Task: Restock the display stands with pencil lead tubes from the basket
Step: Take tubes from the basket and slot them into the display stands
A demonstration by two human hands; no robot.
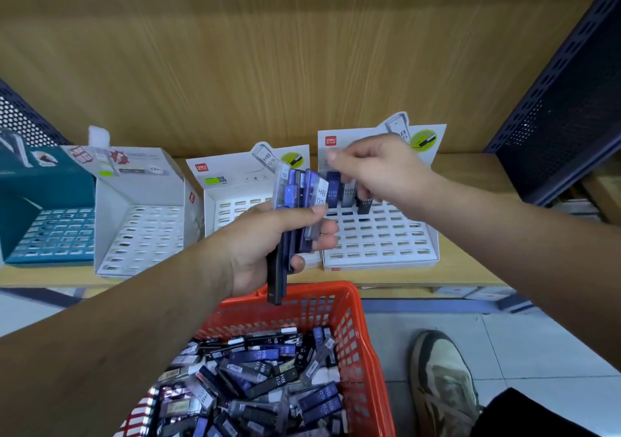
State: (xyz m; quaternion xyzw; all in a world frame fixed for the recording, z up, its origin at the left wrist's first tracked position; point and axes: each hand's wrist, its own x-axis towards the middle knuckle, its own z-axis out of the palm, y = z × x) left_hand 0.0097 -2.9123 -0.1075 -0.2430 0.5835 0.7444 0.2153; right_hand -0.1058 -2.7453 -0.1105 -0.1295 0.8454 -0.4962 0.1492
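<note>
My left hand point(268, 245) grips a fanned bundle of pencil lead tubes point(297, 194), blue, clear and black, held above the far rim of the red basket point(356, 329). The basket is full of loose lead tubes point(262, 376). My right hand point(376, 167) hovers over the back rows of the right white display stand point(379, 241), fingers curled around a tube among several tubes point(339, 191) standing there. A second white stand point(235, 201) sits just left, partly hidden by my left hand.
A third white stand point(141, 221) and a teal stand point(50, 231) sit further left on the wooden shelf point(470, 268). Dark perforated metal panels point(564, 100) flank both sides. My shoe point(443, 379) rests on the tiled floor right of the basket.
</note>
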